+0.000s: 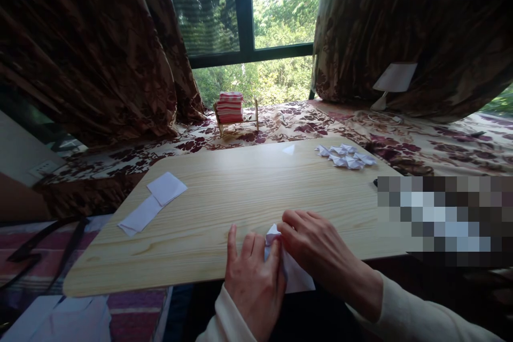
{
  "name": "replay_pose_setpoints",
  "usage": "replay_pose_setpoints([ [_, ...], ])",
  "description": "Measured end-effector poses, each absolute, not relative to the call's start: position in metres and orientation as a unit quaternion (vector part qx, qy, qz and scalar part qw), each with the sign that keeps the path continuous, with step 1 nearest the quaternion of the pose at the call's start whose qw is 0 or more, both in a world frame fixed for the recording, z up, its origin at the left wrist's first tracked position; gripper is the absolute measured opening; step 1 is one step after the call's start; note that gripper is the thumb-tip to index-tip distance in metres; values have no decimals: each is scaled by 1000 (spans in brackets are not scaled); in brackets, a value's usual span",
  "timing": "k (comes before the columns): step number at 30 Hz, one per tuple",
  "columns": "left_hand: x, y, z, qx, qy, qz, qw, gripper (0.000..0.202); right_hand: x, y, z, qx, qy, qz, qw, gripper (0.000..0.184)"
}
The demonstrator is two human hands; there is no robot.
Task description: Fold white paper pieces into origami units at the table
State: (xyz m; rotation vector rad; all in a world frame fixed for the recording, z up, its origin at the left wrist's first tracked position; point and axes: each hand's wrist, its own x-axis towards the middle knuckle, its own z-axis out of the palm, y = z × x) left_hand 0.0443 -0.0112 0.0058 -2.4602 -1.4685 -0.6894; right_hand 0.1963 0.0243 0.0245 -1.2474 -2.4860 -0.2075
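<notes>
A partly folded sheet of white paper (297, 273) lies at the table's near edge, its lower corner jutting over that edge. My left hand (256, 278) holds it from the left, with the forefinger pressed on the paper and the little finger stretched away over the table. On the other side, my right hand (316, 246) is closed, pinching the sheet's upper part near a small raised fold. Both hands hide much of the paper, so its full shape cannot be made out.
Several folded paper pieces (347, 156) sit at the table's (224, 187) far right, near a small paper triangle (288, 149). Flat paper sheets (154, 203) lie at left. Beyond are a rack of striped cloths (230, 107) and a lamp (395, 77). More paper (60, 320) lies lower left.
</notes>
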Motion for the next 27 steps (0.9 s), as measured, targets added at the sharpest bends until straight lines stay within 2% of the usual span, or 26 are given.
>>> replay_pose_setpoints([
  [9, 45, -11, 6, -829, -497, -235, 100, 31, 192, 26, 18, -441, -863, -140, 205, 19],
  [18, 45, -11, 5, -832, -497, -232, 90, 30, 203, 20, 22, -396, -888, -71, 224, 12],
  [22, 45, -11, 6, -831, -502, -225, 84, 30, 210, 13, 17, -394, -896, -63, 194, 12],
  [27, 44, -11, 7, -832, -504, -215, 80, 35, 206, 7, 12, -430, -887, -92, 141, 28],
])
